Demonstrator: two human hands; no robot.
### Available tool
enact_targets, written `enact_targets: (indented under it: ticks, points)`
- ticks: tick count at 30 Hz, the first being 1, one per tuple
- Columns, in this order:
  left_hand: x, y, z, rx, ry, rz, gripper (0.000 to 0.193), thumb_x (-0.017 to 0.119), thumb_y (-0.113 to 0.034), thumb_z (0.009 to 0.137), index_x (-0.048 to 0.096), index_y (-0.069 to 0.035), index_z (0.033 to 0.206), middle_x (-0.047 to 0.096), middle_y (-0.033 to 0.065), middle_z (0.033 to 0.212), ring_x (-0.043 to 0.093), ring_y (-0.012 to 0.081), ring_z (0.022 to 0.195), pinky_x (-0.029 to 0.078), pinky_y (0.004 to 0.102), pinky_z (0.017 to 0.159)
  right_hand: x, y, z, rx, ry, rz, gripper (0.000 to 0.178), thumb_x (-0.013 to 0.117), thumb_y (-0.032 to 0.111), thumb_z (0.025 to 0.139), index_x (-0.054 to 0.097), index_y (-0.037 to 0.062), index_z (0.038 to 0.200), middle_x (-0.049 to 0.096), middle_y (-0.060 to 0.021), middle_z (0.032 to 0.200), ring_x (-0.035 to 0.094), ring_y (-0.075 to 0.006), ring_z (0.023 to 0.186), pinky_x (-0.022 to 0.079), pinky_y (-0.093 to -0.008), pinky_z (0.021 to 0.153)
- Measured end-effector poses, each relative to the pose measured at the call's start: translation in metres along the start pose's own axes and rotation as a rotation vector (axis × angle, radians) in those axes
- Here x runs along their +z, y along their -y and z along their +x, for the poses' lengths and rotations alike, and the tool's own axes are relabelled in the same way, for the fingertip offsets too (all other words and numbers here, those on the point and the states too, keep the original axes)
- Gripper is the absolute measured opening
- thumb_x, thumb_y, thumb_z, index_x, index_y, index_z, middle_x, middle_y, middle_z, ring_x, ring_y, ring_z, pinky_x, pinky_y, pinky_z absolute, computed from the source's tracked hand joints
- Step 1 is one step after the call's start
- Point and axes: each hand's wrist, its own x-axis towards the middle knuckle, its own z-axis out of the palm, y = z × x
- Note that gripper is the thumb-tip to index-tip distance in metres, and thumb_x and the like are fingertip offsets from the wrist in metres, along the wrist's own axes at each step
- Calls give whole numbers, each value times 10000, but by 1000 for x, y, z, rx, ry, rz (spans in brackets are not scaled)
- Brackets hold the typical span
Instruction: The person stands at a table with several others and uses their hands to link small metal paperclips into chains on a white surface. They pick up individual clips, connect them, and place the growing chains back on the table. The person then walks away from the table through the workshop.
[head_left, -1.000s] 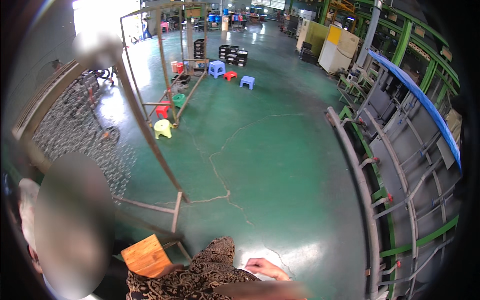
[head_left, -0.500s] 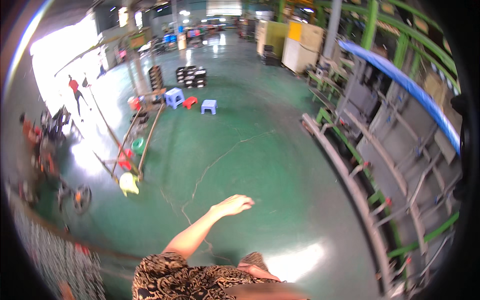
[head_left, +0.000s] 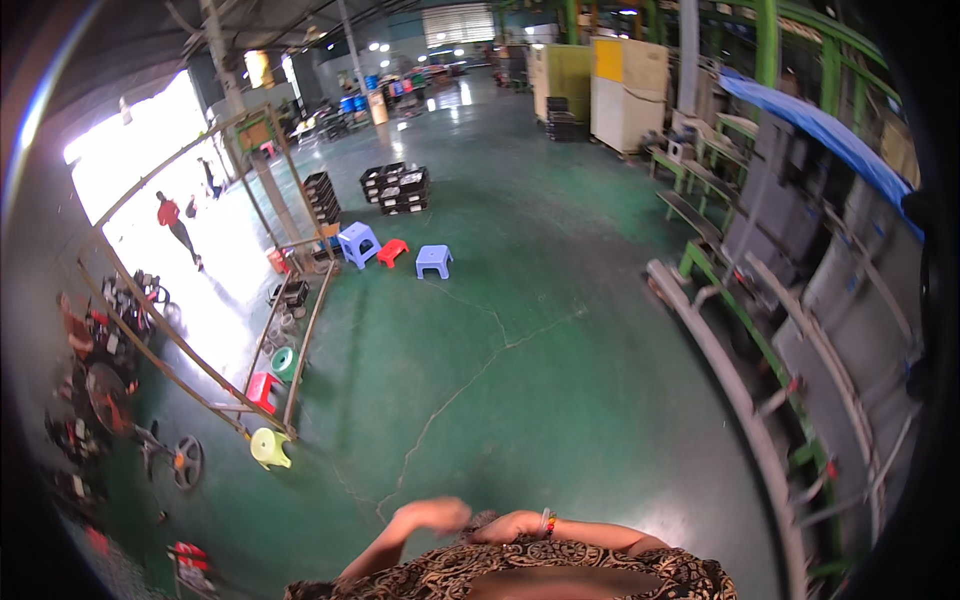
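My left hand (head_left: 440, 514) is in front of my body at the lower middle, loosely bent and smeared by motion. Just right of it is my right hand (head_left: 508, 526), with a beaded bracelet (head_left: 548, 521) on the wrist. Its fingers point toward the left hand and are mostly hidden. Between the two hands shows a small dark patch that I cannot make out. Neither hand visibly holds anything. Below them is the black and tan patterned cloth (head_left: 430, 574) of my clothing. Green floor (head_left: 520, 420) stretches out ahead.
Along the right runs a long metal frame (head_left: 715, 385) with pipes. To the left stand a tall metal frame (head_left: 308, 345), a yellow stool (head_left: 269, 449) and parked motorbikes (head_left: 135, 290). Ahead are blue stools (head_left: 434, 260), a red stool (head_left: 393, 252) and stacked black crates (head_left: 400, 187). A person (head_left: 172, 220) walks near the doorway.
My left arm has drawn back from its forward reach to near my body. The right hand and its bracelet now show more plainly. The view has tilted, so the stools sit lower.
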Motion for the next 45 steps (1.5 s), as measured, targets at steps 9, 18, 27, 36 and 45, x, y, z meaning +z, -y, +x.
enact_targets:
  ticks: [9, 18, 27, 36, 45]
  points:
    - [-163, 69, 71, -122, -347, -306, 248, 513, -227, 882, 616, -47, 1017, 630, 100, 910, 605, 195, 813, 483, 327, 757, -244, -21, -235, -22, -424, 257, 463, 330, 254, 984, 365, 56, 1402, 378, -131, 1436, 316, -226, 1343, 213, -342, 1121]
    - [-531, 62, 156, -78, -183, -97, 243, 497, -203, 880, 589, -54, 1048, 598, 98, 947, 583, 209, 859, 474, 339, 785, -425, -150, -348, 314, -947, 524, 340, 445, 158, 932, 478, 30, 1245, 508, -106, 1131, 433, -202, 1066, 290, -310, 932]
    - [-805, 75, 255, 5, -428, -215, 247, 482, -179, 878, 562, -61, 1079, 565, 96, 985, 561, 223, 905, 465, 351, 813, -684, -313, -487, 277, -2026, 715, 58, 567, 38, 877, 593, 2, 914, 562, -24, 646, 499, -93, 565, 402, -224, 522]
    - [-1070, 98, 329, 199, -860, -186, 259, 466, -154, 876, 536, -68, 1110, 532, 94, 1022, 539, 237, 951, 455, 363, 841, -1263, -443, -550, 96, -1496, 130, 167, 556, 124, 908, 651, 10, 983, 536, 13, 691, 453, -75, 624, 370, -224, 568]
    - [-1413, 161, 381, 287, -682, 181, 279, 451, -130, 873, 509, -75, 1141, 500, 93, 1059, 517, 250, 997, 446, 375, 870, -1293, -701, -592, 1077, -1209, 657, 198, 527, 56, 796, 647, 32, 952, 627, -70, 668, 583, -143, 547, 467, -311, 497]
